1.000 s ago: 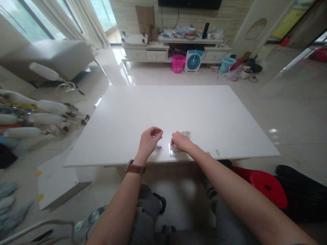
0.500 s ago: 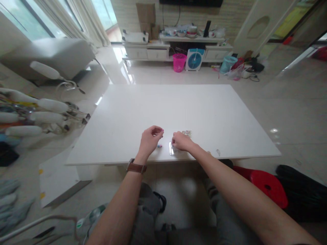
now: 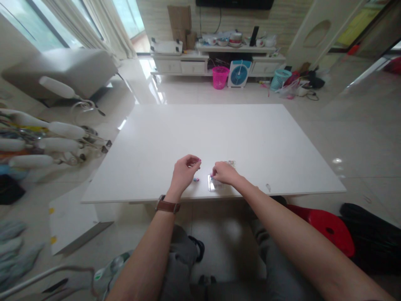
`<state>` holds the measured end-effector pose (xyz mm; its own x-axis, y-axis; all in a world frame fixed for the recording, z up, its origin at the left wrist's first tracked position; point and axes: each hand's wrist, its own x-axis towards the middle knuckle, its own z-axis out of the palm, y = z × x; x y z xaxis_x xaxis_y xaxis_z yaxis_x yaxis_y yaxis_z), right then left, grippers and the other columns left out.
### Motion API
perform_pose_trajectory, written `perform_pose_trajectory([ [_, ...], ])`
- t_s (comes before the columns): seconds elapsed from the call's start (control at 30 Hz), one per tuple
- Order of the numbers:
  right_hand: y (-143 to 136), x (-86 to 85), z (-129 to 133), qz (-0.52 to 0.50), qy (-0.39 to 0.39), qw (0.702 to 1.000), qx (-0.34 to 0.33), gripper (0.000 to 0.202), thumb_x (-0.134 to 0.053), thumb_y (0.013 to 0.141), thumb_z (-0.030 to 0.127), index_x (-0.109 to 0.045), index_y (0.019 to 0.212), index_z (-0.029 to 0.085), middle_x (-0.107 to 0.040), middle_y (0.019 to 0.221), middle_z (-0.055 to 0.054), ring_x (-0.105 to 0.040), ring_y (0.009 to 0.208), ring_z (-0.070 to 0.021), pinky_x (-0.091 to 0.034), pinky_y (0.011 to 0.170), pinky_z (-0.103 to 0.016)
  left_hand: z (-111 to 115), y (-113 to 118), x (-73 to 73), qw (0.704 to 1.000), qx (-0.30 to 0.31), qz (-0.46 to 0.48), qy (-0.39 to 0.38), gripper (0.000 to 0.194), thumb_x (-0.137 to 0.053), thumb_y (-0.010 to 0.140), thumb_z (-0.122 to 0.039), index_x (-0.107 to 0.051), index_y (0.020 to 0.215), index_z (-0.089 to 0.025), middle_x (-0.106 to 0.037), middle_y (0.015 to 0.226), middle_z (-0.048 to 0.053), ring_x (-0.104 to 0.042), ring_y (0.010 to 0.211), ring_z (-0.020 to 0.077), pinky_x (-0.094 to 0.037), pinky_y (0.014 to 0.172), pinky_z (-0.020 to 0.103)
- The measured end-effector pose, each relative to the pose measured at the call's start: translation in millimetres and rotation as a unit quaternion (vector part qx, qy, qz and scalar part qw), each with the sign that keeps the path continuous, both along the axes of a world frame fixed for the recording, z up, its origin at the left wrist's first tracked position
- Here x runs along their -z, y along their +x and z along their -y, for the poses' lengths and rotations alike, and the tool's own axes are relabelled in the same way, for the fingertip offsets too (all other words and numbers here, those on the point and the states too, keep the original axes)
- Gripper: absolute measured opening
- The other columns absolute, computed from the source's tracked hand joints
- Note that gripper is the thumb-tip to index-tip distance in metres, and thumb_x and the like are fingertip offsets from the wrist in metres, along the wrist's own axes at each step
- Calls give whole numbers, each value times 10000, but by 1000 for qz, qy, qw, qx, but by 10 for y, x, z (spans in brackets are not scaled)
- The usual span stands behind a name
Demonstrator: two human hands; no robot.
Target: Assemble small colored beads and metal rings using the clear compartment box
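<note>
My left hand (image 3: 185, 169) hovers over the white table, its thumb and forefinger pinched on a tiny pink piece (image 3: 199, 160) too small to name. Below its fingertips lies a small pink and blue piece (image 3: 196, 179). My right hand (image 3: 223, 172) is closed above a small clear plastic case (image 3: 211, 184), its fingertips pointing down at the case's far left part. A bit of colour shows at those fingertips, but I cannot make out what they hold. Partly behind my right hand is a group of small metallic-looking pieces (image 3: 232, 163).
The white table (image 3: 206, 129) stretches out ahead. A small clear item (image 3: 268, 187) lies near its front edge on the right. A red stool (image 3: 330, 230) stands at the lower right, and white lamp parts (image 3: 59, 144) crowd the left side. A pink basket (image 3: 220, 78) stands beyond the table.
My right hand has shifted very slightly right, and a bit of colour now shows under its fingertips. My left hand stays in place.
</note>
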<state>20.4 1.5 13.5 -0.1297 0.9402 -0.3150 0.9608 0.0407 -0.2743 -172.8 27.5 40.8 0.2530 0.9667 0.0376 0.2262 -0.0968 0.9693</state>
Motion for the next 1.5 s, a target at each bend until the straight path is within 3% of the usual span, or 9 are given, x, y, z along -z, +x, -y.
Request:
perform_pose_trajectory([
  [0.33, -36, 14, 27, 7, 21, 1000, 7, 119, -702, 865, 281, -784, 856, 196, -749, 1014, -114, -675, 934, -238, -454, 712, -288, 4, 2, 13, 1000, -1, -7, -1, 173, -712, 803, -324, -705, 866, -163, -735, 798, 55, -694, 681, 169, -557, 662, 300],
  [0.5, 6, -66, -9, -83, 92, 992, 30, 28, -714, 805, 176, -731, 827, 177, -723, 890, -64, -636, 843, -188, -436, 730, -278, 5, -16, 28, 1000, 12, -19, 7, 172, -713, 807, -332, -710, 859, -169, -740, 798, 57, -694, 698, 173, -555, 677, 306],
  [0.6, -10, -122, -39, -233, 147, 960, 54, 53, -667, 820, 140, -709, 818, 172, -707, 808, -24, -613, 765, -147, -445, 735, -263, 3, -28, 47, 999, 26, -39, 20, 155, -718, 798, -321, -730, 861, -180, -752, 819, 59, -692, 735, 179, -550, 688, 309],
  [0.73, -76, -156, -51, -438, 137, 885, 82, 122, -670, 850, 283, -708, 818, 171, -710, 777, -16, -619, 720, -138, -477, 703, -264, 3, -34, 52, 997, 33, -56, 31, 148, -729, 791, -326, -745, 841, -188, -762, 831, 59, -687, 749, 182, -546, 687, 310],
  [0.83, -115, -165, -38, -518, 88, 846, 92, 230, -720, 819, 388, -723, 850, 161, -719, 775, -31, -636, 723, -149, -499, 698, -276, 14, -28, 43, 997, 32, -57, 31, 159, -739, 790, -346, -735, 807, -187, -756, 801, 53, -683, 725, 181, -546, 670, 307],
  [0.9, -130, -172, -25, -531, 72, 838, 102, 270, -761, 780, 416, -729, 841, 155, -728, 777, -41, -647, 736, -154, -507, 712, -282, 25, -20, 35, 997, 32, -62, 34, 155, -735, 793, -342, -726, 788, -187, -748, 778, 46, -679, 714, 178, -546, 667, 305],
  [1.23, -87, -217, 2, -476, 86, 872, 70, 205, -731, 789, 351, -735, 843, 153, -741, 779, -37, -660, 725, -149, -506, 684, -258, 82, 27, 2, 995, 34, -84, 35, 73, -718, 770, -243, -673, 786, -188, -704, 740, 21, -655, 700, 164, -544, 647, 289],
  [1.37, 5, -210, -12, -427, 116, 894, 71, 133, -697, 798, 280, -728, 819, 152, -709, 715, -9, -617, 671, -126, -465, 650, -236, 108, 41, 86, 994, 72, -81, 12, 253, -781, 729, -245, -655, 941, -186, -714, 921, 45, -672, 789, 173, -563, 700, 304],
  [1.5, 99, -171, -25, -363, 110, 923, 61, 104, -671, 813, 219, -749, 814, 152, -710, 705, -8, -607, 671, -121, -434, 645, -229, 166, 64, 276, 979, 146, -143, 16, 515, -856, 660, -238, -635, 1123, -191, -678, 1178, 99, -662, 998, 235, -572, 821, 364],
])
